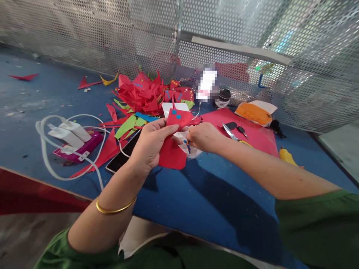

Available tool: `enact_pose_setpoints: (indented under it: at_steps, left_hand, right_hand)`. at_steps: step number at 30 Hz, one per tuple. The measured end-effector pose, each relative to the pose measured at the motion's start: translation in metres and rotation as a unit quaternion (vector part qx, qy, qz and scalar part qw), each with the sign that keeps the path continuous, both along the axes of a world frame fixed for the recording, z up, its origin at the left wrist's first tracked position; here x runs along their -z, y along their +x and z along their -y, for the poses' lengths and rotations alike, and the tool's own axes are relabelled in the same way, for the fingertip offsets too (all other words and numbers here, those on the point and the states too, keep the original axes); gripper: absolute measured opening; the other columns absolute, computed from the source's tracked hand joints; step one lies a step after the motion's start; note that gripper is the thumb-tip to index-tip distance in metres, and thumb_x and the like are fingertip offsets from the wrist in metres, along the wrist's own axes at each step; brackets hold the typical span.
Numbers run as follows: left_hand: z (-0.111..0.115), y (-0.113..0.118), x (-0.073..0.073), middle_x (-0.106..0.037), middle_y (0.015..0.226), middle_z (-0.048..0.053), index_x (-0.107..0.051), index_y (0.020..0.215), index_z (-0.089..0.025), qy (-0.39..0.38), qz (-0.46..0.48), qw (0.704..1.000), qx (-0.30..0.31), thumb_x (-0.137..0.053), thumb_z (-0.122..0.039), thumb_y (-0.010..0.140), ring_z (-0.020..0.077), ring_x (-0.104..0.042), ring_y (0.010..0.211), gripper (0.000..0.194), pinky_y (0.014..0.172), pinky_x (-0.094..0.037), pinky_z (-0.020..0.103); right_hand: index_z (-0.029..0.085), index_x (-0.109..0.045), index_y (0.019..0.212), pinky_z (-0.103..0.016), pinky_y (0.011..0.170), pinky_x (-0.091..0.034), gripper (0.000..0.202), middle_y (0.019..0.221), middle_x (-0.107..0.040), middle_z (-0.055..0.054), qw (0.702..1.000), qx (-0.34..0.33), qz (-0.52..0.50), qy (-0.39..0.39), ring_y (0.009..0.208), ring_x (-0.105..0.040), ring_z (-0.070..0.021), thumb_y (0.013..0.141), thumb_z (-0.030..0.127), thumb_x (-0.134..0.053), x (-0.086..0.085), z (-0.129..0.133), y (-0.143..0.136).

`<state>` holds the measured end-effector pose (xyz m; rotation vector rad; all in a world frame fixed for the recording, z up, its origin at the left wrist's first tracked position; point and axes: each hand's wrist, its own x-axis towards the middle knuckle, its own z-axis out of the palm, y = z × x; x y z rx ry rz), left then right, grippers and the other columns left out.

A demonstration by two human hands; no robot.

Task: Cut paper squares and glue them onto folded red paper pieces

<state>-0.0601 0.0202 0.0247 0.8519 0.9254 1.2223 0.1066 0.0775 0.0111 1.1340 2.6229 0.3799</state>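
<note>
My left hand (151, 144) grips a red paper piece (172, 157) between thumb and fingers. Small blue squares (178, 117) show on its folded upper part. Just right of it, my right hand (203, 136) has its fingers pressed together over a clear round container (194, 153). Small blue bits (187, 146) show inside the container. Whatever the right fingertips hold, if anything, is hidden. Part of the container lies behind my hands and the red paper.
A heap of red paper pieces (140, 91) lies behind my left hand. White chargers (68, 135) with looping cables sit at left, beside a dark tablet-like device (120, 158). Scissors (230, 130) and a key (242, 131) rest on a red sheet (265, 140) at right. A perforated metal screen (157, 33) stands behind.
</note>
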Motion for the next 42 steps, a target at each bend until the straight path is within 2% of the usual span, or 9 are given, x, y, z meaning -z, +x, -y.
enact_pose_setpoints:
  at_steps: [5,16,21,26,29,34,38,42]
  left_hand:
    - [0.000,0.000,0.001,-0.075,0.082,0.005,-0.071,0.084,-0.013,0.000,-0.017,1.000,-0.005,-0.073,-0.020,0.072,0.0079,-0.058,0.049,0.014,0.049,-0.048,0.019]
    - [-0.002,0.000,0.003,-0.075,0.081,0.005,-0.070,0.085,-0.012,0.000,0.013,1.000,0.009,-0.073,-0.018,0.072,0.0083,-0.059,0.047,0.014,0.047,-0.050,0.020]
    - [-0.002,-0.001,0.003,-0.076,0.084,0.006,-0.068,0.084,-0.013,-0.005,0.009,1.000,0.006,-0.075,-0.020,0.071,0.0079,-0.059,0.047,0.016,0.047,-0.051,0.020]
    - [-0.002,-0.002,0.005,-0.073,0.072,0.002,-0.069,0.088,-0.013,-0.006,0.018,1.000,0.016,-0.076,-0.021,0.070,0.0093,-0.059,0.047,0.021,0.046,-0.050,0.021]
    - [-0.002,-0.002,0.005,-0.071,0.068,0.001,-0.070,0.089,-0.013,-0.002,0.022,1.000,0.022,-0.077,-0.021,0.069,0.0093,-0.059,0.046,0.023,0.046,-0.049,0.020]
    - [-0.002,-0.002,0.002,-0.075,0.079,0.005,-0.069,0.082,-0.013,-0.004,0.018,1.000,0.011,-0.080,-0.021,0.066,0.0090,-0.059,0.046,0.022,0.043,-0.049,0.020]
    - [-0.001,-0.002,0.002,-0.076,0.084,0.007,-0.069,0.084,-0.013,0.000,0.018,1.000,0.010,-0.080,-0.020,0.066,0.0090,-0.059,0.046,0.022,0.042,-0.049,0.020]
    - [0.000,-0.001,0.004,-0.077,0.085,0.008,-0.069,0.084,-0.011,-0.005,0.018,1.000,0.019,-0.078,-0.017,0.067,0.0093,-0.059,0.046,0.021,0.042,-0.050,0.021]
  right_hand:
    - [0.016,-0.075,0.084,-0.031,0.056,-0.029,0.023,0.085,-0.073,-0.013,1.000,-0.009,0.005,-0.010,0.073,-0.065,-0.0208,0.089,0.015,-0.052,0.000,0.000,0.000]
    - [0.012,-0.075,0.092,-0.029,0.057,-0.035,0.020,0.093,-0.073,-0.016,0.999,0.023,0.001,-0.034,0.076,-0.067,-0.0231,0.088,0.017,-0.055,-0.005,-0.001,-0.005]
    - [0.014,-0.073,0.092,-0.029,0.056,-0.033,0.020,0.093,-0.074,-0.014,0.998,0.030,-0.035,-0.031,0.073,-0.067,-0.0209,0.089,0.016,-0.053,-0.004,0.001,-0.002]
    - [0.017,-0.071,0.095,-0.028,0.057,-0.031,0.018,0.083,-0.075,-0.009,0.994,0.043,-0.095,-0.026,0.074,-0.067,-0.0208,0.089,0.017,-0.054,-0.004,0.001,0.005]
    - [0.019,-0.071,0.100,-0.028,0.059,-0.032,0.021,0.090,-0.076,-0.008,0.989,0.046,-0.137,-0.026,0.079,-0.068,-0.0208,0.087,0.016,-0.054,-0.005,0.002,0.007]
    - [0.019,-0.072,0.096,-0.027,0.065,-0.036,0.020,0.106,-0.075,-0.008,0.975,0.060,-0.210,-0.035,0.089,-0.068,-0.0196,0.089,0.016,-0.053,-0.009,0.009,0.006]
    - [0.018,-0.072,0.091,-0.027,0.068,-0.038,0.016,0.096,-0.075,-0.008,0.954,0.102,-0.276,-0.050,0.087,-0.067,-0.0200,0.088,0.016,-0.057,-0.013,0.015,0.007]
    - [0.016,-0.072,0.087,-0.026,0.068,-0.042,0.015,0.081,-0.075,-0.006,0.917,0.147,-0.360,-0.082,0.077,-0.067,-0.0174,0.085,0.012,-0.058,-0.017,0.016,0.014]
